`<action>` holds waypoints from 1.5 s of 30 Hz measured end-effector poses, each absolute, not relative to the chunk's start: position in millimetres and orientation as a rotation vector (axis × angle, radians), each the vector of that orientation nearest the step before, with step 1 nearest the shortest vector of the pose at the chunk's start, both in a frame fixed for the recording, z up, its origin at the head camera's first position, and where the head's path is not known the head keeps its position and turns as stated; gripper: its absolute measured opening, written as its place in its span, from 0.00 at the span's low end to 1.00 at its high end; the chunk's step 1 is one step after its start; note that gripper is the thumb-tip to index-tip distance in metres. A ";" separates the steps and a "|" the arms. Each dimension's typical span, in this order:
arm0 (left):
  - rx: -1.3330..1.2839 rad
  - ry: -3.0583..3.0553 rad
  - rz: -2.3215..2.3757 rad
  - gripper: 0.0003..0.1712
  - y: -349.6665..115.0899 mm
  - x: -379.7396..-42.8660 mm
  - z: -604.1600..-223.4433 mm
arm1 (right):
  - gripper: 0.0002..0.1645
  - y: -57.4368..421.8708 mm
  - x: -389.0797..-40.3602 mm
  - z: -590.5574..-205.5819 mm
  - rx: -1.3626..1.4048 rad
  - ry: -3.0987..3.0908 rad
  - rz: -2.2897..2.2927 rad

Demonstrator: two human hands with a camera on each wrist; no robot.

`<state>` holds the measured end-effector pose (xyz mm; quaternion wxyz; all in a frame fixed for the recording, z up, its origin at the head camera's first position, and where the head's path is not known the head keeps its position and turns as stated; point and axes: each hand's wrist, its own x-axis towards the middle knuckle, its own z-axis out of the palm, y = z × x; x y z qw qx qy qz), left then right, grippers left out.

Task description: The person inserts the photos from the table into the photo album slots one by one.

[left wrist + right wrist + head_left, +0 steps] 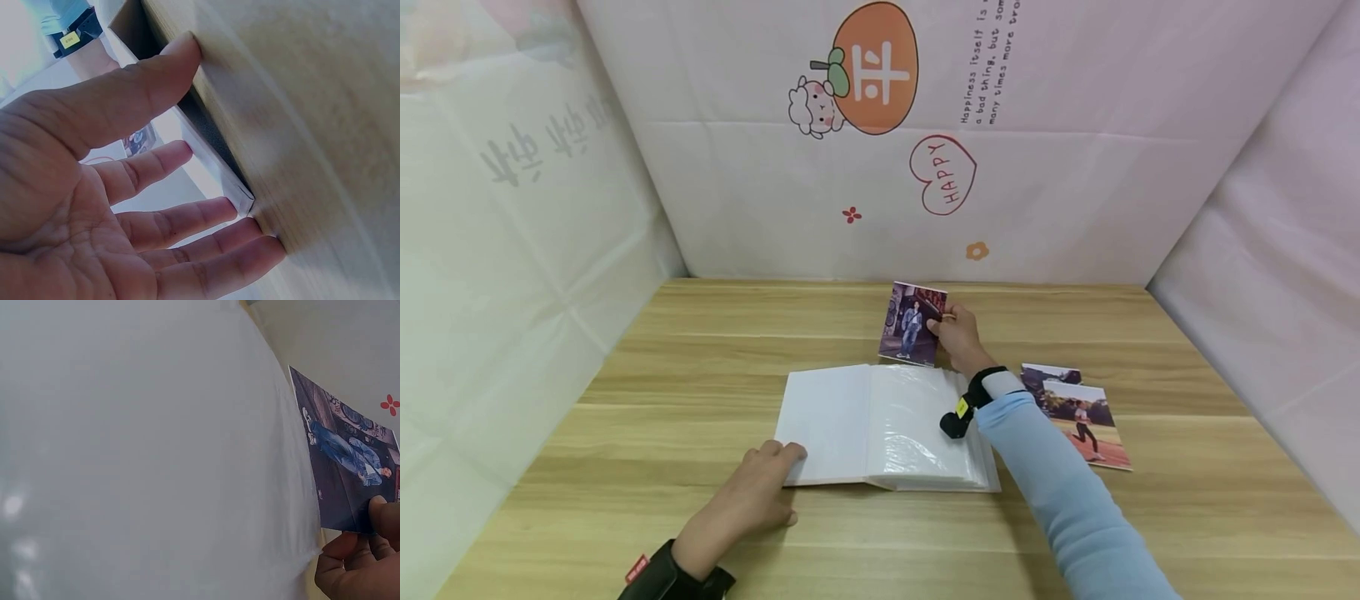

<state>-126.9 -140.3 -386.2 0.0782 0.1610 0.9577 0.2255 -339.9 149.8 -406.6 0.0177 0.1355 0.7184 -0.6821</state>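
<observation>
A photo album (pixel 829 427) lies spread on the wooden table, its white inner cover on the left and clear plastic sleeves (pixel 917 417) on the right. Past its top edge, my right hand (pixel 961 337) pinches a photo (pixel 898 329) of a standing person in denim, thumb on the picture side. In the right wrist view the photo (pixel 340 450) stands beside the edge of a sleeve (pixel 187 437). My left hand (pixel 756 492) rests at the album's lower left corner. Its fingers are extended in the left wrist view, fingertips (pixel 219 209) against the cover edge.
Two more photos overlap on the table right of the album; the upper one (pixel 1090 425) shows a runner, the lower (pixel 1048 375) is partly covered. White printed cloth (pixel 760 200) rises behind the table and at both sides.
</observation>
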 end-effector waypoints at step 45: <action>0.501 2.887 0.659 0.38 -140.7 -126.8 -390.3 | 0.43 157.7 -333.5 -407.8 0.114 2.328 -1.994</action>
